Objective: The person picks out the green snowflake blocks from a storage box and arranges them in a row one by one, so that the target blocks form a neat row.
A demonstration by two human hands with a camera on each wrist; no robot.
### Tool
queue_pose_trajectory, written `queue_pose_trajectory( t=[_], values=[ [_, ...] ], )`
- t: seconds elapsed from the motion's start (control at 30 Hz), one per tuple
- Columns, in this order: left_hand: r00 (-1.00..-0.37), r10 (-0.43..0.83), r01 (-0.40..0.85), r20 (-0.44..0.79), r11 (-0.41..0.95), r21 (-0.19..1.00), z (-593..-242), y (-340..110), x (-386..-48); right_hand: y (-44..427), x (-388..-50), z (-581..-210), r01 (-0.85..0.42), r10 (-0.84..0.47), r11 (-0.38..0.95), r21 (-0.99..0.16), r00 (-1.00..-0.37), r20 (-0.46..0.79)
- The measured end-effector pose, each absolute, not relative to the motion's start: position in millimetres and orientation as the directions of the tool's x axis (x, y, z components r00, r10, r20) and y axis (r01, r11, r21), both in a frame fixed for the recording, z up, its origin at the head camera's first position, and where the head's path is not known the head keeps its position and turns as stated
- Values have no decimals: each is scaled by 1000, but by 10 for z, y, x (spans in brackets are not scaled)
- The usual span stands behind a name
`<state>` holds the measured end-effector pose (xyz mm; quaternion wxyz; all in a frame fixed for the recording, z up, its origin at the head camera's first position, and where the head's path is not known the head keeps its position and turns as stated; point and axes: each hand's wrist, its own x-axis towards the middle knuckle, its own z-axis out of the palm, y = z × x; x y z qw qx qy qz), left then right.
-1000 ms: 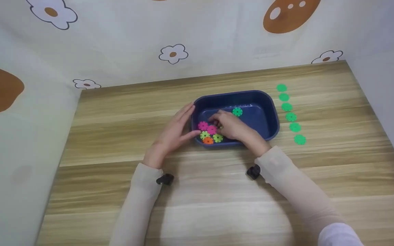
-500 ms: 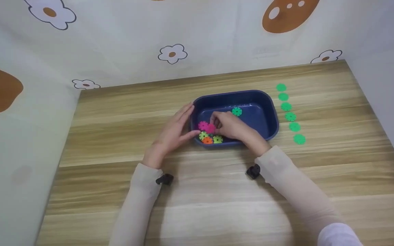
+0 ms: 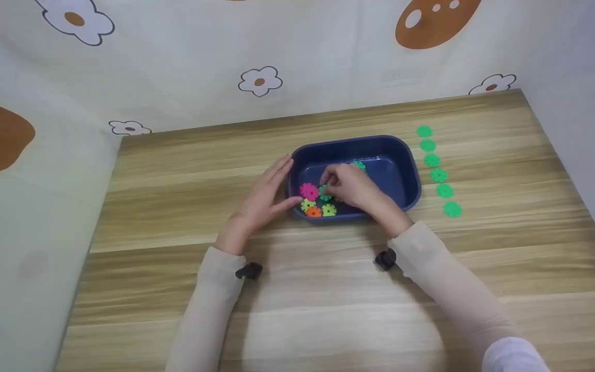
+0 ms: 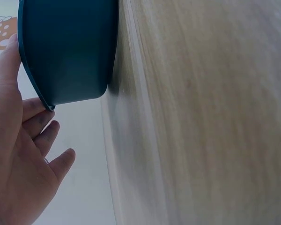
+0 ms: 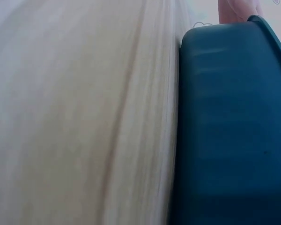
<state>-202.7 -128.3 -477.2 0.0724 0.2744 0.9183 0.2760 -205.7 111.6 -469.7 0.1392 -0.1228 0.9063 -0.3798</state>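
Note:
A dark blue rectangular basin (image 3: 411,155) stands on the table. My left hand (image 3: 261,201) rests its straight fingers and thumb against the basin's left rim; in the left wrist view the left hand (image 4: 18,140) touches the rim from outside. Inside the basin, my right hand (image 3: 354,187) has curled fingers and pinches a green snowflake disc (image 3: 323,194), partly hidden by the fingertips. Beside it lie a pink disc (image 3: 308,191), yellow-green discs (image 3: 329,210) and an orange disc (image 3: 313,212). Another green disc (image 3: 360,165) shows partly behind the right hand.
Several green discs (image 3: 438,175) form a line on the wooden table (image 3: 173,206) to the right of the basin. A patterned cloth (image 3: 184,62) hangs behind the table. The right wrist view shows mostly the basin's outer wall (image 5: 234,126).
The right fingers have shifted a pink disc left toward the other pink one, uncovering a green disc. They now hold that green disc. The left hand stays at the rim.

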Motion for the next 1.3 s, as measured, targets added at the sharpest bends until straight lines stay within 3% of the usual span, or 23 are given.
queue_pose_trajectory(
  t=[0.53, 0.83, 1.1, 1.3],
  values=[
    [-844, 536, 444, 2, 697, 563, -4767, -1287, -2030, 1641, -2120, -4161, -56, -182, 546, -836, -982, -53],
    [-841, 540, 449, 17, 681, 578, -4755, -1281, -2010, 2113, -2344, -3956, -79, -35, 368, -926, -997, 71],
    [-842, 539, 448, 14, 687, 572, -4776, -1277, -2014, 2563, -2620, -3985, 9, 106, 288, -958, -994, 22],
    [-841, 541, 458, 18, 694, 556, -4774, -1272, -2025, 2865, -2794, -4060, 135, 175, 220, -966, -980, -97]
  ],
)
